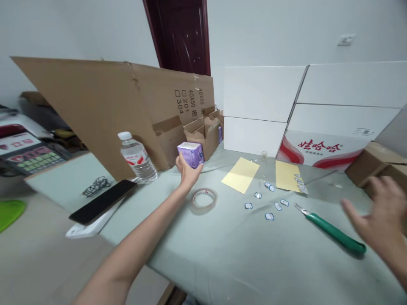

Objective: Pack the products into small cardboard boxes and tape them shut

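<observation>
Left hand (187, 171) grasps a small purple box (190, 154), its long axis lying roughly crosswise, just above a roll of clear tape (204, 200); right hand (375, 212), open and empty, hovers well off to the right, nearest a green utility knife (330, 228).

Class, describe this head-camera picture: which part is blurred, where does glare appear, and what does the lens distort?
Head view: the right hand is softly blurred; glare streaks the dark red door; the wide lens stretches the left forearm and bows the edge of the table, while shadows stay faint.
</observation>
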Demonstrator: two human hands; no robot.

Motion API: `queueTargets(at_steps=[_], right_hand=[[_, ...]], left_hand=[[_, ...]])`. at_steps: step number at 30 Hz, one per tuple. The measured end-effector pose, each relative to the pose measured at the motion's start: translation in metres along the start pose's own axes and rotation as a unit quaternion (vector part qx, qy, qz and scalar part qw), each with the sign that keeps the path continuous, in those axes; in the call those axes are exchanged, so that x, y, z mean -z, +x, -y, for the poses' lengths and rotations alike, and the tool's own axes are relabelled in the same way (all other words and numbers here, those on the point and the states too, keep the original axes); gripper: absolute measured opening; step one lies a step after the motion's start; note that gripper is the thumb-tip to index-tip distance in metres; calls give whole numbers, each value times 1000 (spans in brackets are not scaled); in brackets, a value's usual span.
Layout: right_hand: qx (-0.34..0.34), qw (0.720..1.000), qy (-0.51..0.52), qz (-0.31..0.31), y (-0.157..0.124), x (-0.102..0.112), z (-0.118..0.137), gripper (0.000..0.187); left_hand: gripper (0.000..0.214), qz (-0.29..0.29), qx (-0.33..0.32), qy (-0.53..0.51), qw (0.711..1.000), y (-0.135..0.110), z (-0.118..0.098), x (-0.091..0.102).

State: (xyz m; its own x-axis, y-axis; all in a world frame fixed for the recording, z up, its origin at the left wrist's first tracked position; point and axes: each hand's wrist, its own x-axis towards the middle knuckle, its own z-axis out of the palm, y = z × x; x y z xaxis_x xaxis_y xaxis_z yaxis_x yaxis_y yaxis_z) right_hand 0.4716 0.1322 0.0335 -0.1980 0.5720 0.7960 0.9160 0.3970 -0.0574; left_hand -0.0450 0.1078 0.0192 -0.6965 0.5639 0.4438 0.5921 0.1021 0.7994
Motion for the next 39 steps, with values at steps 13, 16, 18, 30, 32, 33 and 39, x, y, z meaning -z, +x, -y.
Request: queueTargets(at_steps=[13,16,18,30,32,33,39], right_hand=[[-38,953,280,108,-47,-29,85,55],[-50,924,351,143,-49,-21,93,64],[-52,875,436,202,-52,-13,107,84],[-357,606,666,249,-65,2,125,105],[-405,562,685,225,-60,-1,118,97],[-420,554,687,214,-58,-1,116,95],[-365,600,683,203,-60,1,117,100]], left_hand=[[72,-94,-49,-52,993,31,-13,17],[83,-39,-105,-91,990,-12,-28,35],[77,57,-132,-110,984,-57,-41,42],[84,283,-200,-23,938,-110,-117,-32],[95,172,-182,37,967,-45,-110,-43],[99,125,-170,67,975,-14,-106,-46],[59,40,-170,215,961,94,-68,-41]])
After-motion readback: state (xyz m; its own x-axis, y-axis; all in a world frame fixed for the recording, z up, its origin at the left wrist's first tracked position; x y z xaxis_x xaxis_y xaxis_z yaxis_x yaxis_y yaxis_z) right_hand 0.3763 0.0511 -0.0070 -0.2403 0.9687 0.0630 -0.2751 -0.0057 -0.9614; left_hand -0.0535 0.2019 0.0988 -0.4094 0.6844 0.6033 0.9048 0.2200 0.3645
